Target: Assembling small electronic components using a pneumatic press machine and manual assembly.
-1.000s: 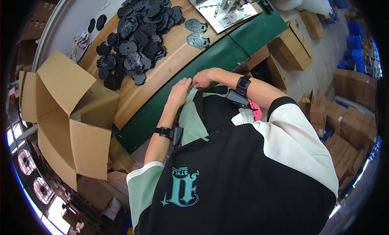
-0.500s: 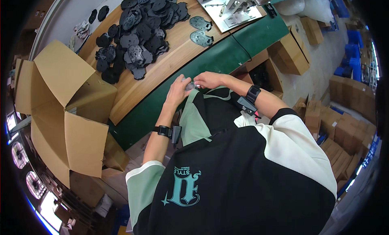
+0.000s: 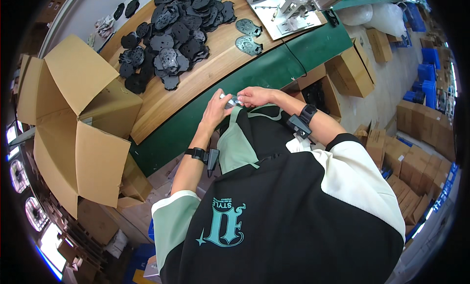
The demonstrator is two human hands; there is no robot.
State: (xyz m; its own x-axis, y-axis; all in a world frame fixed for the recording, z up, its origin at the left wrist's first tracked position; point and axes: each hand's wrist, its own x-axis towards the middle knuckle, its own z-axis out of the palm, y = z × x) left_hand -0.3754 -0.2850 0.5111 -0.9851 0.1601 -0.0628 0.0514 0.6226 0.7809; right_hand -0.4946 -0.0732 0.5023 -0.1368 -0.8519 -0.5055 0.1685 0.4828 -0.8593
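Note:
Close in front of my body, above the near edge of the green table surface, my left hand [image 3: 215, 109] and my right hand [image 3: 255, 96] hold a small, pale, see-through piece [image 3: 232, 102] between them. The left fingers close around one side of it, and the right fingertips pinch the other. Much of the piece is hidden by my fingers, so its exact kind cannot be made out. Beyond my hands, two translucent grey-green plates [image 3: 248, 46] lie on the wooden board [image 3: 205, 71], next to a large heap of flat black plastic parts [image 3: 178, 34].
An open cardboard box [image 3: 100, 159] stands at the left against the table. At the far right of the table sits a metal bench machine [image 3: 289, 14] with a black cable [image 3: 296, 58]. Another open box [image 3: 323, 88] holds dark parts below the green table edge [image 3: 323, 44].
The view has shifted slightly. My hands stay together, and the pale piece shows a little more between the fingers, which look slightly farther apart.

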